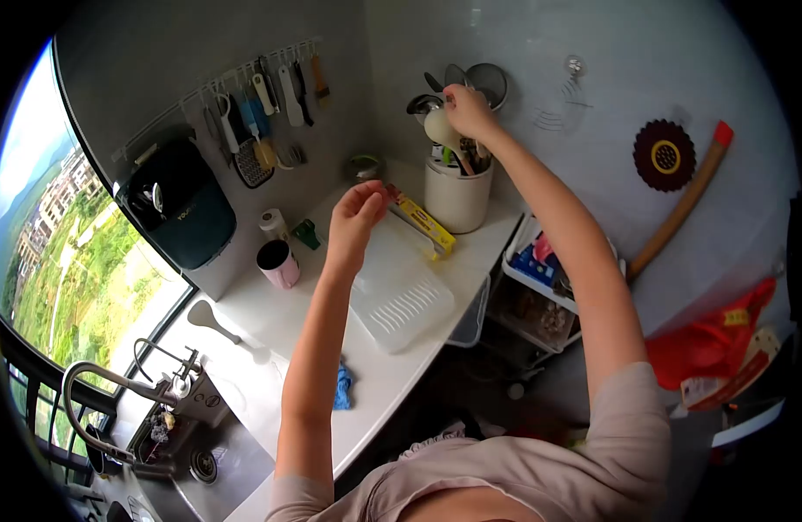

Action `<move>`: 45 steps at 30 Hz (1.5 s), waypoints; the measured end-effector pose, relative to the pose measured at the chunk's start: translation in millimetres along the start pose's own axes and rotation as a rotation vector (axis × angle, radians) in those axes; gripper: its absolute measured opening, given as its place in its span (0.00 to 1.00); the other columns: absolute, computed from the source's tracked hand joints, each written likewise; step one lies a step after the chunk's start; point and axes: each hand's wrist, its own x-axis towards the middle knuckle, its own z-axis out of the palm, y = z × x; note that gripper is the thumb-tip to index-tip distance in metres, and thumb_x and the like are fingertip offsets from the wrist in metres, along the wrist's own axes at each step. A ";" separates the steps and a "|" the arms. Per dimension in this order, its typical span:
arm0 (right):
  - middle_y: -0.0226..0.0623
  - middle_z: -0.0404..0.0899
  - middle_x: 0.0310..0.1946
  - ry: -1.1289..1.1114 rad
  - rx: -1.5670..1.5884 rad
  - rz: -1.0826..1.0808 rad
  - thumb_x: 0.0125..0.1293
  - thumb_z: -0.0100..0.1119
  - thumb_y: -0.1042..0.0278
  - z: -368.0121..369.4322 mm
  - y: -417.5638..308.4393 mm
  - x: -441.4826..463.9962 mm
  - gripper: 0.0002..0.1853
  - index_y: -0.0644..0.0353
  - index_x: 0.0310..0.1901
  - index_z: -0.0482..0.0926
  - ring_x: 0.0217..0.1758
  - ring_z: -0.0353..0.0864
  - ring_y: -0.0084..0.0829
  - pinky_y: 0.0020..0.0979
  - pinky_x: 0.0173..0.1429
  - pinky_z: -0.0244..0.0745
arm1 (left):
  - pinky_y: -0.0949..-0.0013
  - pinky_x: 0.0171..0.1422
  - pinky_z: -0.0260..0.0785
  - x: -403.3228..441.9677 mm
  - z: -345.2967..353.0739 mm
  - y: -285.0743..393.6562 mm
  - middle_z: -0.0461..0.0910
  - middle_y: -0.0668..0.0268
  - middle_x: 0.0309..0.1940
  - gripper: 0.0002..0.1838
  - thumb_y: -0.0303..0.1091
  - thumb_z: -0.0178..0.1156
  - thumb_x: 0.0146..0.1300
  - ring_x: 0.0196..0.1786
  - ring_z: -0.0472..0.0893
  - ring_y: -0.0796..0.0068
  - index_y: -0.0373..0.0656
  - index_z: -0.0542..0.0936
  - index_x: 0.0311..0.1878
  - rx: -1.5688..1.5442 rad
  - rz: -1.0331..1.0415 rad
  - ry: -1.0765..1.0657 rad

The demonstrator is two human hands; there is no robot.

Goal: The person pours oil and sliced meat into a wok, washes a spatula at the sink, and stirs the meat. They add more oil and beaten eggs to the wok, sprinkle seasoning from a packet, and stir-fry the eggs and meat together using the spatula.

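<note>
Head view showed both bare hands raised over a white counter (372,407). Near the top centre, the right hand (471,111) had its fingers bent among the utensils, just beside a pale ladle (439,127) and in front of a round strainer (488,82); whether it grasped one of them could not be told. The cream utensil holder (456,200) stood upright below that hand, right of centre at the back of the counter. Around mid-frame, the left hand (359,213) was curled, thumb against the fingers, near one end of a yellow box (427,224); any hold there was unclear. Below the box lay a translucent slotted tray (366,306), with a pink cup (284,271) to its left and a blue cloth (343,387) lower down.
</note>
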 end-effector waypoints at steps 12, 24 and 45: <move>0.57 0.81 0.37 -0.318 -0.511 0.048 0.62 0.53 0.77 97.6 90.8 123.8 0.08 0.71 0.35 0.81 0.41 0.83 0.51 0.44 0.41 0.80 | 0.72 0.58 0.71 28.8 -51.1 -44.6 0.79 0.66 0.44 0.12 0.31 0.54 0.69 0.48 0.79 0.77 0.37 0.75 0.52 0.117 -0.026 0.323; 0.53 0.81 0.31 0.033 -0.539 -0.154 0.59 0.55 0.75 29.2 68.1 166.9 0.06 0.66 0.32 0.81 0.37 0.83 0.54 0.47 0.40 0.79 | 0.74 0.55 0.71 21.6 -49.4 -45.0 0.79 0.68 0.41 0.11 0.32 0.55 0.69 0.46 0.79 0.79 0.38 0.75 0.51 0.146 0.008 0.393; 0.33 0.82 0.25 -0.113 1.047 -0.019 0.66 0.59 0.69 -0.6 -237.4 -10.3 0.09 0.67 0.36 0.82 0.29 0.85 0.26 0.21 0.32 0.81 | 0.66 0.63 0.62 -148.8 -73.8 77.8 0.75 0.52 0.55 0.26 0.43 0.57 0.67 0.60 0.74 0.61 0.37 0.70 0.62 1.043 0.345 0.679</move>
